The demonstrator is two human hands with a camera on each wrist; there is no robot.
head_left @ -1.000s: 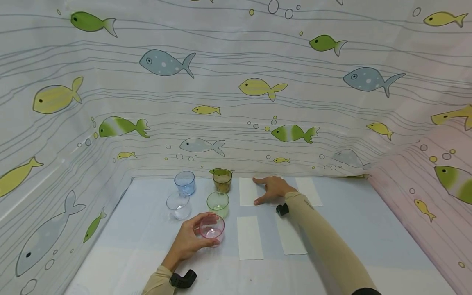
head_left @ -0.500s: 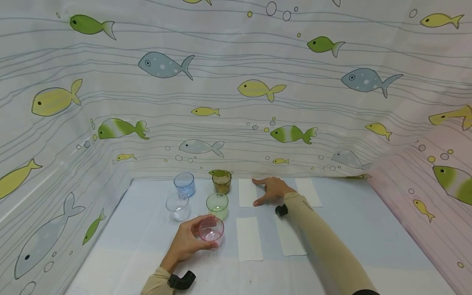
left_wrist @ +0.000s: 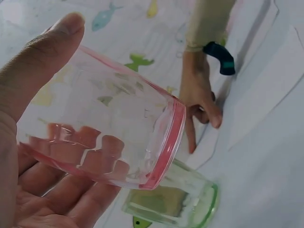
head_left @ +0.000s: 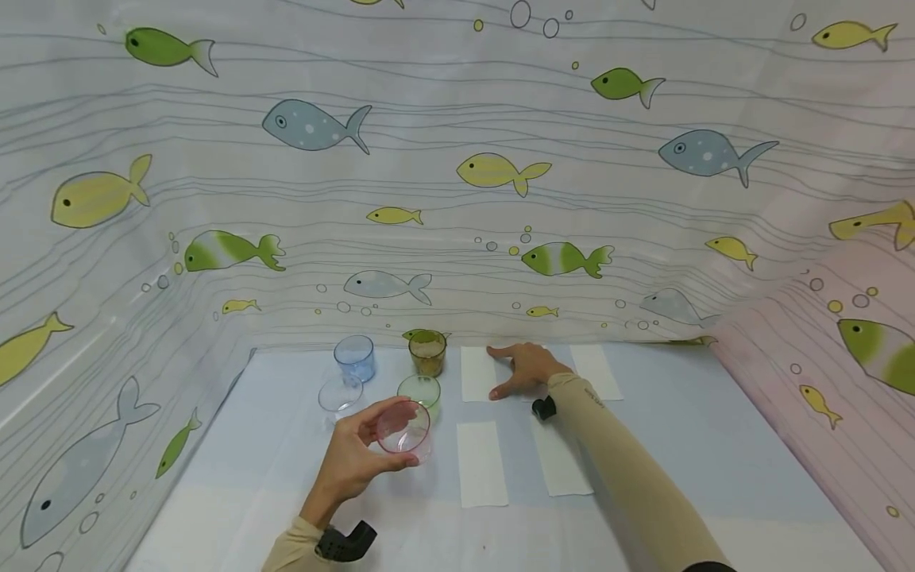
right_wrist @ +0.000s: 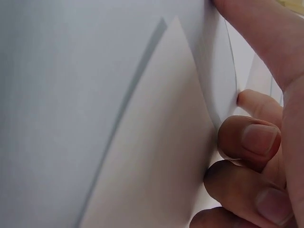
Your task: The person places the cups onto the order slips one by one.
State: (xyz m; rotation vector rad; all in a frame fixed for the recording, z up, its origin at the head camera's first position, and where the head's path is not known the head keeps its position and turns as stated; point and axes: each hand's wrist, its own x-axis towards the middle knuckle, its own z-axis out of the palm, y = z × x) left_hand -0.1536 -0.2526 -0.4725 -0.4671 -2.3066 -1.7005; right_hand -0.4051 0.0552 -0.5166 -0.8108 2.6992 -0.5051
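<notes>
My left hand (head_left: 353,453) holds a pink-rimmed clear glass (head_left: 403,429) between thumb and fingers, raised over the table and tilted. In the left wrist view the glass (left_wrist: 109,118) fills the middle, with a green glass (left_wrist: 171,197) beyond it. My right hand (head_left: 530,370) rests at the far side of the table, thumb and forefinger spread, their tips on a white paper strip (head_left: 475,385). The right wrist view shows the other fingers (right_wrist: 249,137) curled beside another paper strip (right_wrist: 152,142), with nothing gripped. The pink glass partly hides the green glass (head_left: 420,388) in the head view.
A blue glass (head_left: 355,359), a brown glass (head_left: 427,355) and a clear glass (head_left: 339,395) stand left of the strips. More paper strips lie at front left (head_left: 482,465), front right (head_left: 562,461) and far right (head_left: 597,373). A fish-print curtain surrounds the table.
My left hand has lifted the pink glass, which now tilts and covers part of the green one. The right hand has kept its place on the paper strip.
</notes>
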